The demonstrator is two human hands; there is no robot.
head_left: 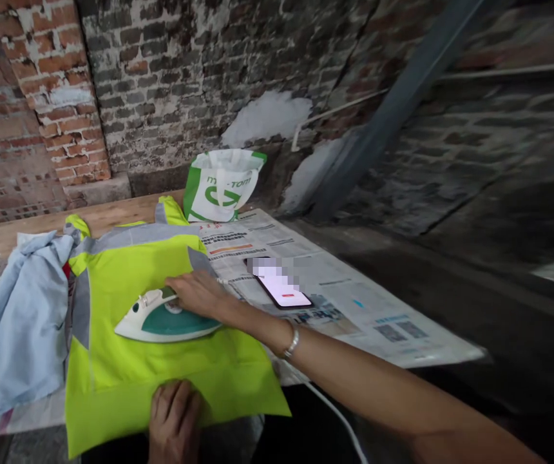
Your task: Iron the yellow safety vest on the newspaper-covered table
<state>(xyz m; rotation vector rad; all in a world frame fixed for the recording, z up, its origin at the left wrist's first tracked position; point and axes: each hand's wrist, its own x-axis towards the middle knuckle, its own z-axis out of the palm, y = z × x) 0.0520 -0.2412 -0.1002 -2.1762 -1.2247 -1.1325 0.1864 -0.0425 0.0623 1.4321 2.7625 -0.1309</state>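
A white and teal clothes iron (171,320) rests on a neon yellow shirt with grey panels (127,274), its tip pointing left. My right hand (197,293) is wrapped round the iron's handle, and a bracelet circles that wrist. Down at the near hem, my left hand (173,412) lies over the cloth with its fingers bent and close together. Whether it pinches the hem is hard to see, as the fingertips press into the fabric. The shirt is spread out over newspaper, its lower edge hanging past the table's front.
A lit phone (281,282) lies on the newspaper (354,309) to the right. Behind it stands a white and green bag (221,187). Light blue cloth (26,322) is heaped at the left. The iron's white cord (335,412) drops over the front edge. Brick walls rise behind.
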